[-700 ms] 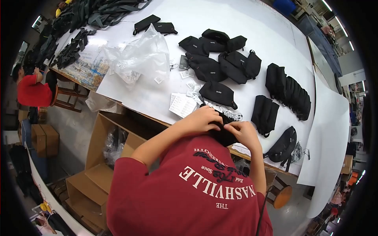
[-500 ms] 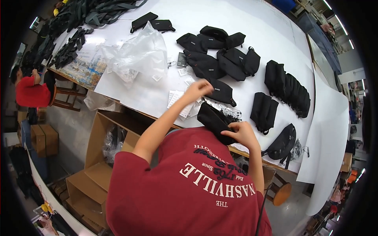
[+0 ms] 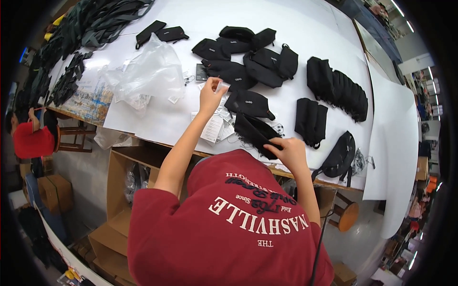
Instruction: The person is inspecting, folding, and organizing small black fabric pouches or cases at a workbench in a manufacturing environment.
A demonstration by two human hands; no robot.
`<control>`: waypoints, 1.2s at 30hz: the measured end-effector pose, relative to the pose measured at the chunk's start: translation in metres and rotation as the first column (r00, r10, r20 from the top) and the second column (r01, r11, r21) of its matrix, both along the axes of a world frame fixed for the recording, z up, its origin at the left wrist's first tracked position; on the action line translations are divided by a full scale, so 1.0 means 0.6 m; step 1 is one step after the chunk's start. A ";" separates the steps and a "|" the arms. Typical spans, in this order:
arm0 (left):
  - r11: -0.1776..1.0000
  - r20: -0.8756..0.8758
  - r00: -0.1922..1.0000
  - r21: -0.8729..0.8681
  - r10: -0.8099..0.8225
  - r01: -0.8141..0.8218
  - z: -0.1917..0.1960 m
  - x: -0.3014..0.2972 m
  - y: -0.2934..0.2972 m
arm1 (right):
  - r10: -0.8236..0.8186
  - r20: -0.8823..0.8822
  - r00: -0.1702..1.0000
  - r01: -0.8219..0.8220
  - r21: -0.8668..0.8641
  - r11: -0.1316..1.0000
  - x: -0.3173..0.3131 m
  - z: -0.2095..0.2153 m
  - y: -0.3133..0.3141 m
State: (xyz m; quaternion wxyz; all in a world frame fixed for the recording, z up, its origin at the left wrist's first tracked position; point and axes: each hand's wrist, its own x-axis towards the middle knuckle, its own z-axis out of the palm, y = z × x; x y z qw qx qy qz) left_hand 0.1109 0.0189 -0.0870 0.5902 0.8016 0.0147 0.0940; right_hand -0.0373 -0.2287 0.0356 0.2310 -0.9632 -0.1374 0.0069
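My right hand is shut on a flat black pouch held at the near edge of the white table. My left hand is stretched out over the table and pinches a small clear packet between its fingertips. Under that arm lie white paper tags. Another black pouch lies just to the right of my left hand, apart from it.
A crumpled clear plastic bag lies to the left. Several black pouches, a row of black bags and a waist bag cover the table. Open cardboard boxes stand below. A person in red stands at the left.
Both hands were together on the black pouch at the table edge. My left hand has let go, reached forward and taken a small packet; my right hand keeps the pouch.
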 end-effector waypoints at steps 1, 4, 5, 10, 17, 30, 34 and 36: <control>0.996 0.087 0.995 -0.065 -0.056 0.062 0.051 -0.022 -0.015 | 0.017 0.045 0.999 -0.017 0.004 1.000 0.004 0.000 0.000; 0.938 0.186 0.929 -0.073 -0.320 0.338 0.160 -0.099 -0.041 | 0.032 0.052 0.998 -0.029 -0.062 0.998 0.013 0.017 0.015; 0.906 0.223 0.879 0.144 -0.421 0.398 0.168 -0.111 -0.042 | 0.054 0.105 0.993 -0.049 -0.046 0.998 0.016 0.015 0.019; 0.838 0.339 0.813 0.458 -0.473 0.297 0.166 -0.141 -0.040 | 0.013 0.151 0.988 -0.015 0.007 1.000 0.022 0.036 0.033; 0.206 -0.186 0.780 -0.976 -0.598 -0.074 0.112 -0.172 -0.042 | -0.154 0.176 0.972 0.079 0.372 0.925 0.015 0.053 0.081; 0.330 -0.186 0.902 -0.943 -0.390 -0.052 0.163 -0.163 -0.071 | -0.304 -0.273 0.913 0.370 0.868 0.332 0.018 -0.013 0.070; 0.489 -0.204 0.799 -0.863 -0.566 0.126 0.179 -0.169 -0.073 | -0.078 -0.309 0.948 0.317 0.891 0.326 0.032 -0.005 0.062; 0.506 -0.213 0.765 -0.847 -0.608 0.166 0.193 -0.176 -0.081 | -0.247 -0.086 0.965 0.169 0.926 0.339 0.050 0.018 0.065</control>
